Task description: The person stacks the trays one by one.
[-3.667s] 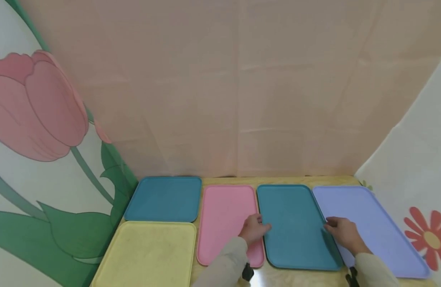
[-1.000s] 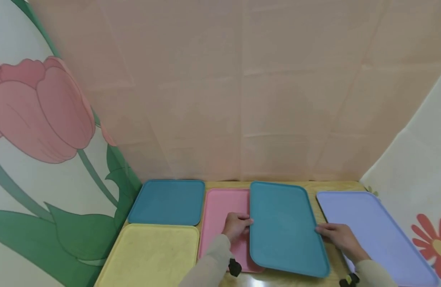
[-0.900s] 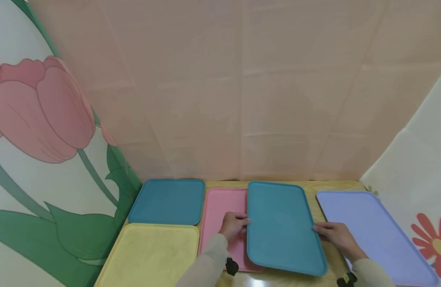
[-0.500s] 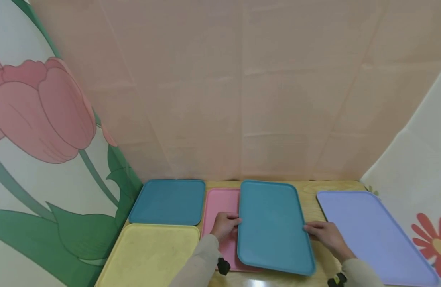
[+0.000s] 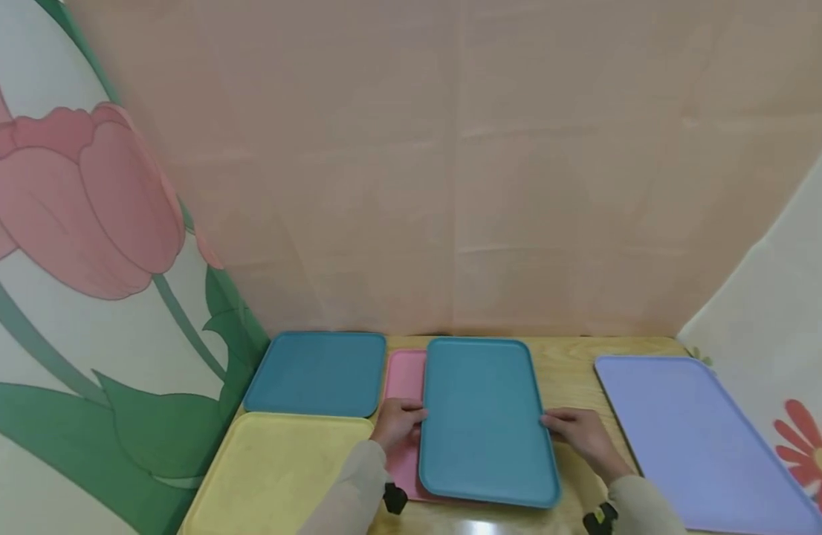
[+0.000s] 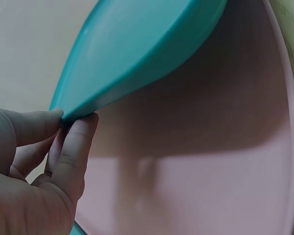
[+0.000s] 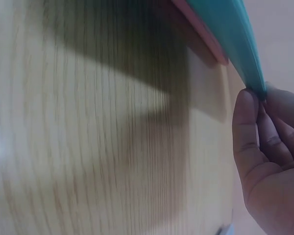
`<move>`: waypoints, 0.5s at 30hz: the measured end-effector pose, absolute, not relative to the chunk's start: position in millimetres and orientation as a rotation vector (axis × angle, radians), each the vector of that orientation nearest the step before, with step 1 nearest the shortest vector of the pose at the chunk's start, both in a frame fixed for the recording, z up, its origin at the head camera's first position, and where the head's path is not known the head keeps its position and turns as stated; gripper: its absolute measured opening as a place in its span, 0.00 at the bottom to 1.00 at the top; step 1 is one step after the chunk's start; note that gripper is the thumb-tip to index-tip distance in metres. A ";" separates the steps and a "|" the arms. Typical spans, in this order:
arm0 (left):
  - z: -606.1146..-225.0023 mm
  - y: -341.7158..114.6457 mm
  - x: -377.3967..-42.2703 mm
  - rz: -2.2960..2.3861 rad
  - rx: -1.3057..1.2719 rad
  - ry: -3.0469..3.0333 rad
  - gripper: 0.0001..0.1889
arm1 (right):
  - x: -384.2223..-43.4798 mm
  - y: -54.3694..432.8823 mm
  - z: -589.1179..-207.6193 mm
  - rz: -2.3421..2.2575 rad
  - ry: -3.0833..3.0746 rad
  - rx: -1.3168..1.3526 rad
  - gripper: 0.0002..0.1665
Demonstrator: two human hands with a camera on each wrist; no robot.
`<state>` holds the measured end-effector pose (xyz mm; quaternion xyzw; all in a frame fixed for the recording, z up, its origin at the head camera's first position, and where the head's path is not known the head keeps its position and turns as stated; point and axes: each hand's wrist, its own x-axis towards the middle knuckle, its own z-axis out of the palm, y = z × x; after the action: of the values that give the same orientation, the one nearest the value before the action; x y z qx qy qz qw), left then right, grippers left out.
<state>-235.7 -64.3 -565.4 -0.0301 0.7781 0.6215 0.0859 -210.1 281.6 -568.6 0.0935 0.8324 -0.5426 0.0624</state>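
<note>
A teal tray hangs between both hands, raised above the table and overlapping most of the pink tray. My left hand pinches its left rim between thumb and fingers. On the opposite long side my right hand pinches the right rim in the same way. In the left wrist view the teal tray's edge casts a shadow on the pink surface below. The right wrist view has the tray's rim held over bare wood, with the pink edge just behind it.
On the left, a blue tray lies behind a yellow tray. A lavender tray lies at the right. Wooden tabletop shows between it and the teal tray. A beige cloth hangs behind the table.
Both hands have lifted the teal tray from beside the lavender one and carried it left over the pink tray, leaving wood showing. It now covers more of the pink tray.
</note>
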 end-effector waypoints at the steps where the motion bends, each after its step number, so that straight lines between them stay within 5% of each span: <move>1: -565.2 -66.6 -235.6 1.844 -0.096 2.320 0.11 | -210.8 279.0 -568.8 -1.645 2.516 0.281 0.23; 15: -566.3 -100.6 -231.7 1.854 -0.152 2.302 0.15 | -219.1 240.6 -570.6 -1.682 2.494 0.253 0.19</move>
<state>-231.7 -100.6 -566.3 -0.0510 0.7746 0.6238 0.0907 -219.1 240.6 -570.6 0.0838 0.8246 -0.5560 0.0615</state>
